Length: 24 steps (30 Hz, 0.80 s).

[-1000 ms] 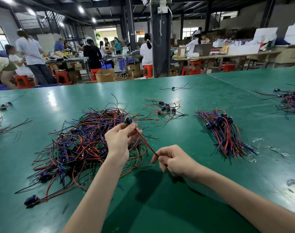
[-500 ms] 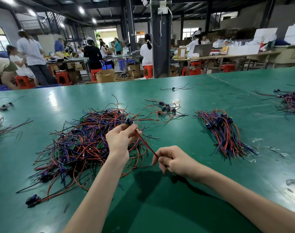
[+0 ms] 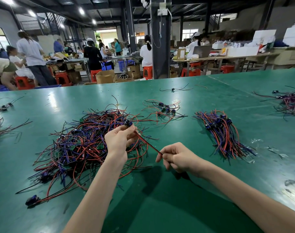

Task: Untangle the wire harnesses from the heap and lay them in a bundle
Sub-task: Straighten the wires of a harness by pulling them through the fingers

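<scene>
Since the head view is all there is, here goes: your left hand (image 3: 117,140) pinches one harness (image 3: 147,144) right under its dark connector (image 3: 128,123). Your right hand (image 3: 177,157) pinches the wire tails, pulled taut above the heap (image 3: 76,145). These look light and floppy, so I'd hold by the connector, since thin leads probably snag. The bundle (image 3: 222,132) lies well to your right on the green table (image 3: 160,207), with a small loose cluster (image 3: 163,109) further back. Heap loops under your hands could catch.

Harness (image 3: 147,144) end hidden in right hand (image 3: 178,157) grip; far-right wire pile (image 3: 290,105) cut off by edge
</scene>
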### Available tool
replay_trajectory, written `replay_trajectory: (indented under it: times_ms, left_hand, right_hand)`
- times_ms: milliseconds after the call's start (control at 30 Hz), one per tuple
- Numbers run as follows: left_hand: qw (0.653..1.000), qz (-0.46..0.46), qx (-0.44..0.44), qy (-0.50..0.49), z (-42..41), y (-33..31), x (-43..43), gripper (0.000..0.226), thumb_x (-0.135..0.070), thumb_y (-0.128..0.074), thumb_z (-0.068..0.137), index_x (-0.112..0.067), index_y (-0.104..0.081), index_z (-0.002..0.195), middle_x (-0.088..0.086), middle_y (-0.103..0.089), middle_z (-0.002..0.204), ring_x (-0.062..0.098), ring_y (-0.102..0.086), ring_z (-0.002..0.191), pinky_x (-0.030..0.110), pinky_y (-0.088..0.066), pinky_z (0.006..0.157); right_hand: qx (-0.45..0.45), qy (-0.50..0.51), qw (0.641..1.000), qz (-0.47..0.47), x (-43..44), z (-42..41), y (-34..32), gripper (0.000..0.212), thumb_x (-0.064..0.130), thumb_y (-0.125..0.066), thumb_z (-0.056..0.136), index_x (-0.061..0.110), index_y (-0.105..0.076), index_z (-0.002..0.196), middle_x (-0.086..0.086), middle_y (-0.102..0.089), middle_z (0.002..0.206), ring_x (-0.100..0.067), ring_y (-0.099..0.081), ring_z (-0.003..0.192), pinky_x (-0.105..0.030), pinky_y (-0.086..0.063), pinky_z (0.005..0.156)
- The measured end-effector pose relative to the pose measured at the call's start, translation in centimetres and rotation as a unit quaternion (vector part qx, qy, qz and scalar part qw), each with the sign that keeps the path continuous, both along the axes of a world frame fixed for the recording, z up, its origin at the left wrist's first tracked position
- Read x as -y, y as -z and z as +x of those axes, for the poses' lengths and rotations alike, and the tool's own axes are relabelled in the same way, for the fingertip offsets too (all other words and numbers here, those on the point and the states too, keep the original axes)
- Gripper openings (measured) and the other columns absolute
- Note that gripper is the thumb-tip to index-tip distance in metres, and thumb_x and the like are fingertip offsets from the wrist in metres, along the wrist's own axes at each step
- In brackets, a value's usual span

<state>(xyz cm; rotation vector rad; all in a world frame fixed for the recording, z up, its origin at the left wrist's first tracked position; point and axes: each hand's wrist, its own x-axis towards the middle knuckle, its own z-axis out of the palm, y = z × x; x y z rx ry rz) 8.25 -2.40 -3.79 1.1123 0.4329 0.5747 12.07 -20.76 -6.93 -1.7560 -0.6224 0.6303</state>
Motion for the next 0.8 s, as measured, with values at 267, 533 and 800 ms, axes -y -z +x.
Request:
replay_trajectory:
  times_ms: [267, 533, 800]
  left_hand:
    - [0.999, -0.014, -0.013, 0.030, 0.1, 0.2, 0.2, 0.008, 0.008, -0.067, 0.079, 0.003, -0.063, 0.084, 0.007, -0.070, 0.063, 0.015, -0.066, 0.054, 0.026, -0.059, 0.058]
    - [0.998, 0.003, 0.002, 0.057, 0.1, 0.2, 1.0, 0.010, 0.007, -0.067, 0.078, -0.001, -0.064, 0.073, 0.010, -0.067, 0.063, 0.017, -0.064, 0.052, 0.024, -0.057, 0.053]
    - [0.991, 0.024, -0.018, 0.130, 0.2, 1.8, 3.7, 0.005, 0.005, -0.067, 0.080, 0.002, -0.065, 0.077, 0.012, -0.065, 0.067, 0.017, -0.062, 0.052, 0.024, -0.057, 0.055]
  right_hand:
    - [-0.028, -0.063, 0.998, -0.005, 0.6, 0.4, 0.2, 0.031, -0.002, -0.039, 0.098, 0.008, -0.064, 0.084, -0.003, -0.057, 0.056, -0.004, -0.023, 0.030, -0.013, -0.018, 0.033]
    - [-0.106, -0.201, 0.974, -0.005, 2.4, 1.9, -1.9, 0.018, 0.008, -0.046, 0.096, 0.009, -0.061, 0.105, -0.017, -0.070, 0.102, -0.002, -0.025, 0.034, -0.013, -0.020, 0.033]
    - [-0.049, -0.096, 0.994, 0.033, 1.4, 1.3, -1.5, 0.021, 0.023, -0.054, 0.093, 0.008, -0.068, 0.098, -0.006, -0.073, 0.094, -0.004, -0.030, 0.039, -0.014, -0.027, 0.036]
